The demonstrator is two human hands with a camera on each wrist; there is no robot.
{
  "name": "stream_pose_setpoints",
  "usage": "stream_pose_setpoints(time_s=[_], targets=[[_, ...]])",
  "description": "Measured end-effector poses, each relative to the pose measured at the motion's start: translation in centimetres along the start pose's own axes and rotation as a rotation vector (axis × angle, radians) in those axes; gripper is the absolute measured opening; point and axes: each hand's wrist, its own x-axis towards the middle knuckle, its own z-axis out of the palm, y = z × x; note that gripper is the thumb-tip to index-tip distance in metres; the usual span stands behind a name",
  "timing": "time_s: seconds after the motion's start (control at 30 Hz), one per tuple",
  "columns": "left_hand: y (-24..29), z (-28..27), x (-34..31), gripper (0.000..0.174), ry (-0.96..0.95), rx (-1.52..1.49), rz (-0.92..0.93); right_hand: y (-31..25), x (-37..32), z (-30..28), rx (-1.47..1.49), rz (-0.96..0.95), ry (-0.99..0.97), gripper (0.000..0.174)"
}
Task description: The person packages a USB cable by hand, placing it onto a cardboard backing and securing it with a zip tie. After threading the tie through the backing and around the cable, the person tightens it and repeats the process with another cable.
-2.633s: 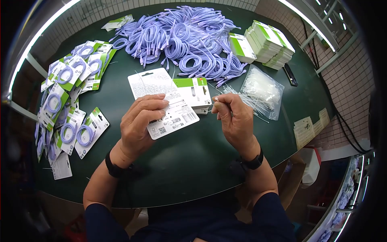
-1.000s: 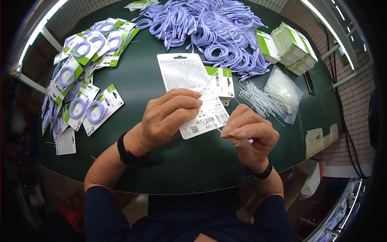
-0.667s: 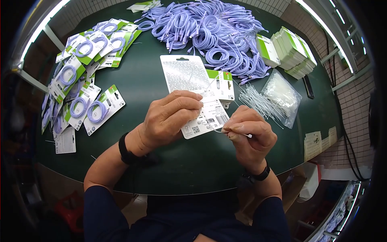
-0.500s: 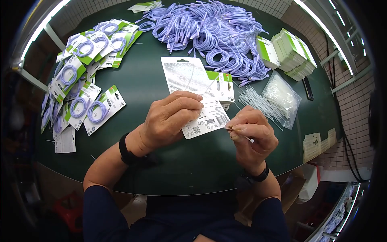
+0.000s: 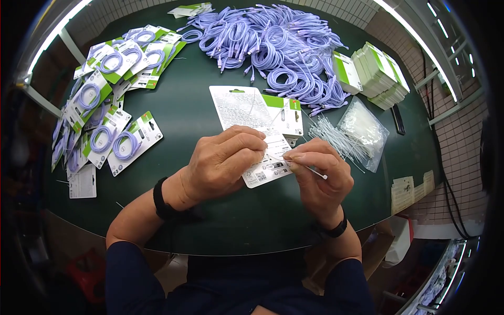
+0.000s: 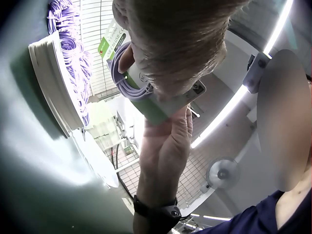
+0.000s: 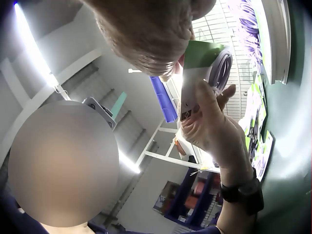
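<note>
My left hand (image 5: 226,160) grips a packaging card (image 5: 236,107), its printed back facing up. In the right wrist view, a purple coiled cable (image 7: 222,70) lies against the card's front, under the left fingers. Two thin white tie ends stick out of the card's back. Close to the card's lower right edge, my right hand (image 5: 323,176) pinches a white cable tie (image 5: 318,172) between thumb and fingers. The tie's small head points down and to the right. Behind the held card sits a stack of cards (image 5: 289,116).
Finished-looking cards with coiled cables (image 5: 126,144) are heaped at the left. A large pile of purple cables (image 5: 278,47) covers the back. To the right are loose cable ties (image 5: 336,136), a plastic bag of ties (image 5: 365,131), stacked cards (image 5: 378,68) and a dark slim object (image 5: 397,119).
My right hand has come down from beside the card stack to the held card's lower edge, then slightly left. More of the tie's head end now shows beyond my fingers.
</note>
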Motion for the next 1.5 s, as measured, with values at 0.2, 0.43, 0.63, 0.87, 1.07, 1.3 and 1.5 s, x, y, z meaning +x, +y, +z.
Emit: stream_pose_setpoints(time_s=[0.2,0.43,0.63,0.87,1.07,1.3,1.5], targets=[[0.8,0.0,0.0,0.021,-0.026,0.039,-0.041,0.2,0.7,-0.5,0.038,0.049,-0.082,0.022],[2.8,-0.9,0.5,0.027,-0.089,0.135,-0.075,-0.6,1.3,-1.6,0.159,0.236,-0.170,0.017],[4.3,-1.0,1.3,0.020,-0.073,0.223,-0.096,-0.4,1.6,-1.9,0.353,0.479,-0.160,0.013],[4.5,0.0,0.8,0.010,-0.139,-0.234,-0.386,0.9,2.1,-2.7,0.622,0.687,-0.305,0.009],[5.0,0.2,0.6,0.013,-0.164,-0.506,-0.731,3.6,1.1,-2.7,0.823,0.819,-0.368,0.007],[3.7,1.6,0.3,0.022,0.138,-0.940,-1.020,4.3,0.5,-1.1,0.834,0.960,-0.004,0.019],[1.2,1.9,-0.8,0.025,0.186,-0.993,-1.077,3.8,0.3,-1.6,0.486,0.538,0.121,0.026]])
